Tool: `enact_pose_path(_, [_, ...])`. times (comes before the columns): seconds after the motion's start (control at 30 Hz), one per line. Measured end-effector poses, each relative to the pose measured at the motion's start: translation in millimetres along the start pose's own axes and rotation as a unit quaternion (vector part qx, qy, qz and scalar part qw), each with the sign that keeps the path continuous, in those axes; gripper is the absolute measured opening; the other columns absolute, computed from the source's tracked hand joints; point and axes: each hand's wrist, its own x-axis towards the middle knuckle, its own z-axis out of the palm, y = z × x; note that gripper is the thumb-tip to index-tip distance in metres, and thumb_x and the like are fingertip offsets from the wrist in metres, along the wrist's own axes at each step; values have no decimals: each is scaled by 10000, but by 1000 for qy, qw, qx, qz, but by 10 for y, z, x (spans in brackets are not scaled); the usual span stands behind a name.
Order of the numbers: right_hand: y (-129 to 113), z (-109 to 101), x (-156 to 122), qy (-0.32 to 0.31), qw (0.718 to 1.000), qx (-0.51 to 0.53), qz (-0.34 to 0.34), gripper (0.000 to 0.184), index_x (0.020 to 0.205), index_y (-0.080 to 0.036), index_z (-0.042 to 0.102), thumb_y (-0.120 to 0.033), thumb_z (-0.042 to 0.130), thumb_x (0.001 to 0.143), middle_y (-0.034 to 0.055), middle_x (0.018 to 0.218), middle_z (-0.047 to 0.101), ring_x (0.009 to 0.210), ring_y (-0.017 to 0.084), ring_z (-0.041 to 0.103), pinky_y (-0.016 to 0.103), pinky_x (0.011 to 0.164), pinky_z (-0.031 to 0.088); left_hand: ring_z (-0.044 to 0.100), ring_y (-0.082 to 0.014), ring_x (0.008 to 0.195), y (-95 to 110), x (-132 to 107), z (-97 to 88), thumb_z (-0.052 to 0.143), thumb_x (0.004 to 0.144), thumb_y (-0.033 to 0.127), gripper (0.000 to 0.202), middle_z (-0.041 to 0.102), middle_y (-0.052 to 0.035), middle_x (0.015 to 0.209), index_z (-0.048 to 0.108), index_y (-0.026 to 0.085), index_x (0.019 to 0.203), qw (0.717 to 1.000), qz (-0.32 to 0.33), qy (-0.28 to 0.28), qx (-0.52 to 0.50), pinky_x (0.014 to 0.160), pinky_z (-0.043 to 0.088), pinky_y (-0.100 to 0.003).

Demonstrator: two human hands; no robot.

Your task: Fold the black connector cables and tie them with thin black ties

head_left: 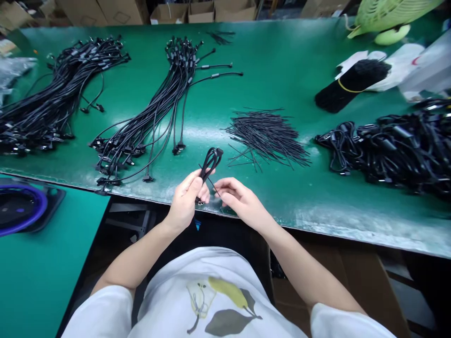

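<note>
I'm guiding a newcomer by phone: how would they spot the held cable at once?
Find the long green table and, at its near edge, the person's left hand. The black cable sticks up from it in folded loops; unlike the heaped cables on the table, it is held.

Workshop: cables (162,97) and wire ties (268,136) are lying along a green counter (282,61); cardboard boxes (234,14) are standing behind.

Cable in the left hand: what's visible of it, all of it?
The black cable, plastic- or rubber-sheathed by its look, is folded into narrow loops. The left hand grips it at the green table's front edge, loops upward, leaning right. A metal-tipped connector shows below. A thin black tie runs from it to the right hand, which seems to pinch it.
</note>
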Motion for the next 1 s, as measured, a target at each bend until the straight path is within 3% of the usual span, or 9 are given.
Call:
enact_pose_path(0.1, [-75,38,-27,-23,999,-1,24,286,1071,-183,597,-409,530,908,31,854,635,649,119,585,237,567,463,417,-84,526,-9,-11,-11,662,853,436,399,383,69,557,655,142,1122,1000,8,3,8,549,411,-233])
enact_pose_path(0.23, [-162,61,13,62,980,-166,-86,192,881,-192,671,-288,512,929,26,843,673,758,134,621,251,729,469,424,-86,530,-58,-49,-47,620,880,444,435,393,64,585,620,138,1189,997,-47,-58,21,545,418,-234])
enact_pose_path(0.33, [-161,106,39,58,950,-259,-164,188,845,-190,656,-238,502,940,19,855,696,772,123,637,227,728,464,428,-91,539,-109,-57,-81,563,911,450,433,394,59,591,619,127,1195,995,-43,-63,65,552,422,-236])
enact_pose_path(0.4, [-153,137,42,92,880,-402,-236,224,765,-182,629,-210,496,944,10,729,655,665,114,589,233,644,429,445,-99,557,-120,-46,-108,517,934,436,425,433,47,602,617,132,1214,988,-4,-38,152,582,433,-240])
enact_pose_path(0.47, [-163,136,51,126,756,-547,-336,228,732,-173,617,-169,503,929,5,631,589,595,123,517,269,601,384,464,-105,572,-95,-31,-140,476,951,402,411,525,18,657,612,151,1247,960,34,-29,275,612,445,-249])
enact_pose_path(0.57, [-233,57,98,79,606,-625,-487,159,879,-135,658,-121,502,907,63,889,673,820,171,577,313,746,429,518,-130,626,-4,-17,-185,449,945,342,385,643,-34,796,638,175,1236,908,55,-60,412,656,467,-267])
enact_pose_path(0.67, [-339,-36,156,-25,555,-644,-525,185,975,-111,645,-155,468,939,116,1153,633,1039,210,553,351,886,420,528,-144,651,65,-13,-205,451,910,258,351,624,-23,729,690,170,1151,897,7,-92,433,645,452,-263])
enact_pose_path(0.83, [-486,0,175,-97,499,-696,-507,262,946,-88,661,-72,401,913,114,830,607,755,199,510,356,707,387,405,-87,498,8,7,-206,485,883,237,469,473,49,564,563,111,1328,948,-152,-86,265,527,367,-222])
enact_pose_path(1.0, [-557,85,181,-141,411,-731,-526,367,745,-123,681,12,347,816,113,695,542,654,221,457,369,619,319,456,-103,526,9,-80,-238,528,868,219,561,500,53,569,465,120,1417,953,-190,-62,229,586,425,-253])
